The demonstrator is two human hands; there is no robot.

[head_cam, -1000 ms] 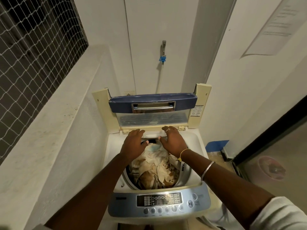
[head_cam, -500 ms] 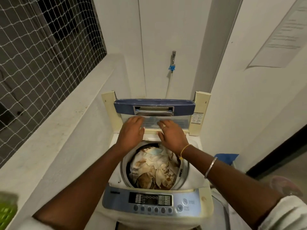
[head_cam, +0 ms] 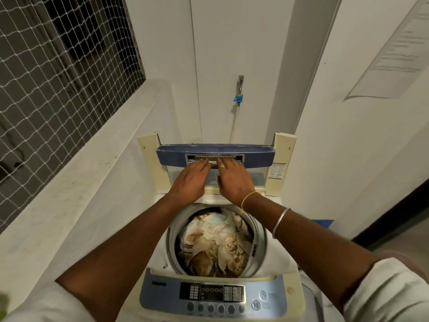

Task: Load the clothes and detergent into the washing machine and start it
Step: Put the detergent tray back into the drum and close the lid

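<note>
A top-loading washing machine (head_cam: 157,259) stands below me with its folded lid (head_cam: 176,154) raised upright at the back. The drum holds a pile of beige and brown clothes (head_cam: 216,245). My left hand (head_cam: 189,182) and my right hand (head_cam: 234,180) lie side by side on the lid, fingertips at the slot-shaped handle in its blue band. Whether the fingers hook into the slot I cannot tell. The blue control panel (head_cam: 209,293) with its row of buttons is nearest me. No detergent is visible.
A white ledge (head_cam: 69,182) runs along the left under a netted window (head_cam: 58,66). A tap with a hose (head_cam: 239,94) hangs on the back wall. White wall with a paper notice (head_cam: 394,54) stands at right; a dark doorway (head_cam: 394,212) opens at lower right.
Both hands have moved up from the back rim of the tub onto the raised lid, reaching its handle slot. The camera has tilted and the machine sits lower in view.
</note>
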